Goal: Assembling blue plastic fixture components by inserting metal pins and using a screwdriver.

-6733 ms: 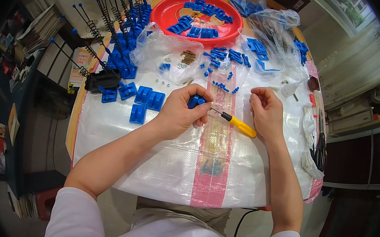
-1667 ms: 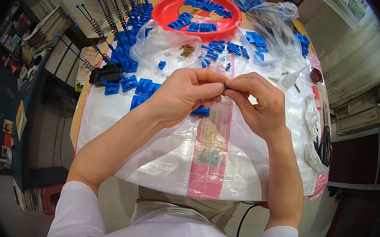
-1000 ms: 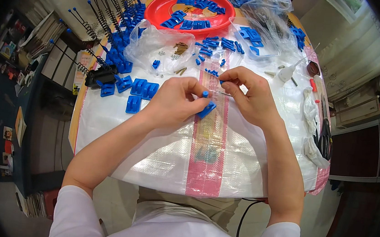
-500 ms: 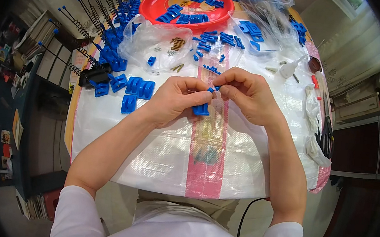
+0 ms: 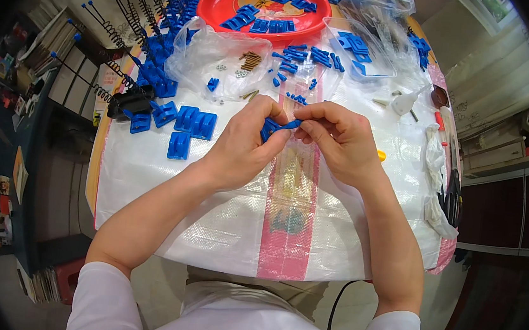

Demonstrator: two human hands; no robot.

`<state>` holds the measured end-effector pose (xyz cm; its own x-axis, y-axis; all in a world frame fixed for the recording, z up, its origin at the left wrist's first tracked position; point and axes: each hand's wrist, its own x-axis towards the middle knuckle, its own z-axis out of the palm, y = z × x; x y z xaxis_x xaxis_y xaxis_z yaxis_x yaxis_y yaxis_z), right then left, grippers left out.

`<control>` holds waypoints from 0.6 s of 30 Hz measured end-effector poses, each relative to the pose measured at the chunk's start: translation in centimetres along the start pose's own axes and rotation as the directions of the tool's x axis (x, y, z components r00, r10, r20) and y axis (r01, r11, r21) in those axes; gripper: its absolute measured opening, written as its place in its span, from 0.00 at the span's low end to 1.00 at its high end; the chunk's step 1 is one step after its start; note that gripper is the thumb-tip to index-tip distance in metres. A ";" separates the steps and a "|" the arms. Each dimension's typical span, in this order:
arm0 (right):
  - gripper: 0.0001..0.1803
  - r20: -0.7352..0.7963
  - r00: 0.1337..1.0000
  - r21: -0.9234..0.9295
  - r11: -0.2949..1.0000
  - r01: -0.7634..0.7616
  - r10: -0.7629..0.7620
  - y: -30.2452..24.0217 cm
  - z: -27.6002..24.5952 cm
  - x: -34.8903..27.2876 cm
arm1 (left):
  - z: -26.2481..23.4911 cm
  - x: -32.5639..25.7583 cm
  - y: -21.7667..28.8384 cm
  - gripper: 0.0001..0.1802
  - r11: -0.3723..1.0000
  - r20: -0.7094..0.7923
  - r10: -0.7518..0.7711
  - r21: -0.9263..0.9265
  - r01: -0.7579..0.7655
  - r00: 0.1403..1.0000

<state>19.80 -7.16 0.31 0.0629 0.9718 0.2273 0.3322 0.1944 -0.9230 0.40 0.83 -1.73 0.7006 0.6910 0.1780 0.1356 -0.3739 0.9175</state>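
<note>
Over the middle of the table, my left hand (image 5: 241, 138) pinches a blue plastic bracket (image 5: 269, 128) between thumb and fingers, partly covering it. The thumb and forefinger of my right hand (image 5: 342, 137) close on a narrow blue plastic piece (image 5: 293, 124) that reaches across from the bracket; how the two join is hidden by my fingertips. Just beyond my hands lie several tiny blue pieces (image 5: 296, 98) and a few brass pins (image 5: 249, 95). A yellow tip (image 5: 380, 156) shows beside my right wrist, the rest of it out of sight.
At the far side stands a red basin (image 5: 205, 16) holding blue parts. Blue brackets (image 5: 202, 126) and assembled pieces with black springs (image 5: 154, 59) fill the left. A clear bag (image 5: 192, 53) lies near brass screws (image 5: 250, 60). To the right are a white squeeze bottle (image 5: 404, 103) and scissors (image 5: 453, 199).
The bracket in my left hand has turned and risen, from hanging below the fingers to lying along them. My right hand stays pinched at its end. The yellow tip has come into sight.
</note>
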 end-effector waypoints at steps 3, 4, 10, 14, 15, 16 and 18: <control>0.09 -0.022 1.000 0.065 0.998 0.000 0.001 0.3 0.2 0.0 | 0.0 0.2 -0.5 0.11 0.985 -0.056 0.158 0.084 -0.153 0.986; 0.10 -0.031 1.000 0.095 0.995 0.007 -0.004 0.5 0.3 -0.1 | 0.0 0.3 -0.6 0.12 0.967 -0.071 0.231 0.124 -0.221 0.970; 0.11 -0.049 0.999 0.221 0.975 0.021 -0.011 1.0 0.8 -0.1 | 0.5 -0.2 0.6 0.12 0.964 -0.155 0.245 0.148 -0.223 0.957; 0.12 -0.038 0.998 0.311 0.950 -0.030 0.044 0.7 0.8 -0.3 | 0.2 -0.1 0.8 0.14 0.928 -0.145 0.342 0.209 -0.309 0.928; 0.12 -0.034 0.998 0.330 0.943 -0.035 0.049 0.7 0.8 -0.3 | 0.2 -0.1 0.8 0.15 0.928 -0.149 0.342 0.209 -0.308 0.928; 0.12 -0.031 0.998 0.348 0.937 -0.039 0.053 0.7 0.9 -0.3 | 0.2 -0.2 0.9 0.16 0.928 -0.154 0.342 0.209 -0.308 0.927; 0.12 -0.022 0.998 0.386 0.921 -0.047 0.060 0.7 1.0 -0.3 | 0.2 -0.2 1.1 0.16 0.926 -0.153 0.346 0.213 -0.311 0.926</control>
<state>19.12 -7.16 -0.71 0.1034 0.9785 0.1785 -0.0601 0.1853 -0.9809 0.50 0.18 -0.86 0.5883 0.6046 0.5369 0.0565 -0.6931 0.7186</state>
